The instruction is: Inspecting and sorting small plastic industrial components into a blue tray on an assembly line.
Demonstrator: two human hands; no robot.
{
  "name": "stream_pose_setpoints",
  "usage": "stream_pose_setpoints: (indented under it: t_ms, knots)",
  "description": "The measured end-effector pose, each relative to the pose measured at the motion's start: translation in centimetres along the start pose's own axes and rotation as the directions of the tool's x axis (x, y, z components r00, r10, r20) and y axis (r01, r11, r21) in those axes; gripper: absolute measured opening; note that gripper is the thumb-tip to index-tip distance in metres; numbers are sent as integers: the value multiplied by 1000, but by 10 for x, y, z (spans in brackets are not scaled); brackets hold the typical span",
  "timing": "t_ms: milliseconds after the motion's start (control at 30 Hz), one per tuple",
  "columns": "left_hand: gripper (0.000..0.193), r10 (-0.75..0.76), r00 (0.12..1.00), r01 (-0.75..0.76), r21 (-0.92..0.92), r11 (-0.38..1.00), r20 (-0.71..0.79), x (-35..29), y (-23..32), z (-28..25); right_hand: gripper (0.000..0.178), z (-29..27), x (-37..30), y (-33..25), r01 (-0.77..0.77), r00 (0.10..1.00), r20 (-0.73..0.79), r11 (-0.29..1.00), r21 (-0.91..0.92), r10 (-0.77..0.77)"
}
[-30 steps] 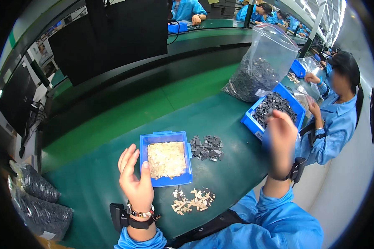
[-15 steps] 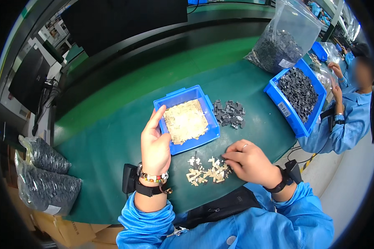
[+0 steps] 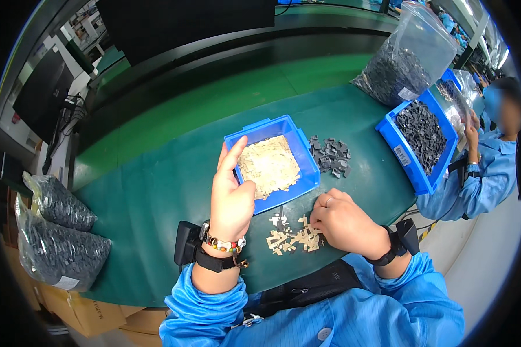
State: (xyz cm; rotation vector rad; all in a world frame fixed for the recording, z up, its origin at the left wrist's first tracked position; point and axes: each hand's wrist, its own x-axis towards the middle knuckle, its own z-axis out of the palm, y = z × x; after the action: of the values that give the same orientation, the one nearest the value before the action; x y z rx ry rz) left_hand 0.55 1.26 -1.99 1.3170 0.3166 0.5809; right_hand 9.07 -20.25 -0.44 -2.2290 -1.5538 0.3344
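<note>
Working at a green bench (image 3: 173, 185), we face a black panel (image 3: 185, 26) across its far side, with a co-worker (image 3: 493, 170) in blue at our right. A clear bag (image 3: 399, 69), partly filled with dark bits, stands at the far right; two similar packs, one large (image 3: 63, 251) and one smaller (image 3: 66, 205), lie at the left edge. Just in front of the standing bag, the big tray (image 3: 422, 184) carries a heap of dark bits (image 3: 421, 134).

Nearer to us, at mid-bench, is the small tray (image 3: 290, 196), also blue, with pale bits (image 3: 270, 168) covering most of its floor. Our left hand (image 3: 231, 196) lies against its left side, fingers extended along the wall and thumb apart at the near corner; how firmly it grips, we cannot tell. Our right hand (image 3: 347, 222) dips to the bench, fingers bent and bunched together at the right edge of a loose pale pile (image 3: 298, 238); whether they pinch a piece, we cannot tell. A dark pile (image 3: 331, 157) lies just right of the small tray. Beads (image 3: 226, 245) circle our left wrist, and a ring (image 3: 329, 202) shows on our right hand.
</note>
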Motion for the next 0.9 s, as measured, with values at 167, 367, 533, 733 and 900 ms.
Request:
stream_pose_setpoints:
  t_ms: [167, 367, 533, 733, 900]
  knots:
    - [78, 57, 996, -42, 197, 980, -71, -2, 1, 2, 7, 1, 0, 8, 12, 1000, 10, 999, 42, -12]
    - [35, 383, 922, -329, 638, 696, 57, -4, 22, 1, 3, -21, 8, 0, 9, 998, -66, 954, 301, 12]
    - [18, 283, 925, -376, 699, 608, 251, -12, 33, 10, 8, -32, 29, -10, 107, 962, -270, 877, 468, 27]
    - [10, 276, 932, -364, 617, 698, 236, -10, 27, 6, 9, -27, 58, -24, 226, 873, -487, 877, 425, 11]
    - [8, 273, 937, -348, 501, 792, 219, -5, 21, 2, 8, -20, 70, -26, 233, 858, -513, 884, 406, 9]
